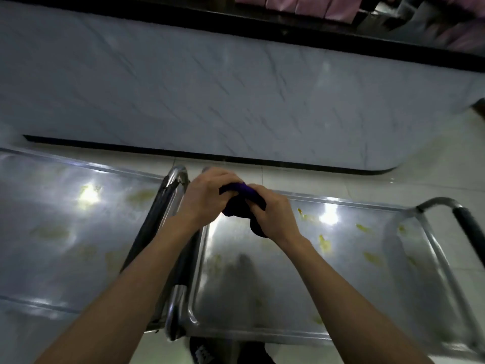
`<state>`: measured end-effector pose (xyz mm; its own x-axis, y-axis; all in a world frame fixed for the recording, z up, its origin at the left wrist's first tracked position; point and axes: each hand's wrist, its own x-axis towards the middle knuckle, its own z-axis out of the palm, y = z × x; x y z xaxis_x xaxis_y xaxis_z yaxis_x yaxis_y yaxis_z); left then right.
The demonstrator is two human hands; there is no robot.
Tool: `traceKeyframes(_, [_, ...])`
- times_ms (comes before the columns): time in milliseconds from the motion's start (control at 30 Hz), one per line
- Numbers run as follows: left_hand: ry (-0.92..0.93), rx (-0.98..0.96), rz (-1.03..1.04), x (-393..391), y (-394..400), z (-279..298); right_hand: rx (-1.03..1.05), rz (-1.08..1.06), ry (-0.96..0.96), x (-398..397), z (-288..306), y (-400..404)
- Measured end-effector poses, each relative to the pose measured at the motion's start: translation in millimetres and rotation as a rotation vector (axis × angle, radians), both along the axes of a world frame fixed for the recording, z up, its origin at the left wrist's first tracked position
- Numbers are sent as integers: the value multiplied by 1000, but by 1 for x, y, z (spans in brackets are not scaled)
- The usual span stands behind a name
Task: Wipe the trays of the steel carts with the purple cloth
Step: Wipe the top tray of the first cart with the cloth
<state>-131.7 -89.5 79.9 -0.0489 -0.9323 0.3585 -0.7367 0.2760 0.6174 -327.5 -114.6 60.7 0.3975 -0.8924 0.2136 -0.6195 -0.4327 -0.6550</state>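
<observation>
Two steel carts stand side by side below me. The left cart's tray (60, 232) shows faint yellowish smears. The right cart's tray (354, 271) carries several yellow stains. Both of my hands hold the bunched purple cloth (242, 203) in the air above the near-left part of the right tray. My left hand (207, 198) grips the cloth's upper left side. My right hand (273, 214) grips its right side, and a dark fold hangs below that hand.
A chrome and black handle (168, 219) of the left cart rises between the two trays. The right cart's handle (467, 227) is at the far right. A grey marble counter front (236, 95) runs across behind the carts. Pale floor tiles show around them.
</observation>
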Motion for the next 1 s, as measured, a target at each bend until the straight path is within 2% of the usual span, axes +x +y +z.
traceKeyframes(167, [-18, 129, 4, -33, -15, -26, 40, -133, 66, -42, -19, -4])
traceKeyframes(267, [-51, 191, 34, -45, -15, -44, 131, -222, 119, -55, -35, -12])
traceKeyframes(400, [-60, 274, 67, -51, -11, -67, 226, -330, 159, -57, -55, -29])
traceKeyframes(567, [-58, 373, 111, -49, -6, -92, 230, -432, 123, -45, -73, -58])
traceKeyframes(667, [-61, 421, 132, -46, -5, -108, 179, -437, 134, -32, -89, -73])
traceKeyframes(900, [-52, 570, 190, -42, 1, -145, 280, -303, 284, 9, -138, -73])
traceKeyframes(1000, [-52, 621, 226, -40, 1, -154, 312, -249, 232, 20, -153, -62])
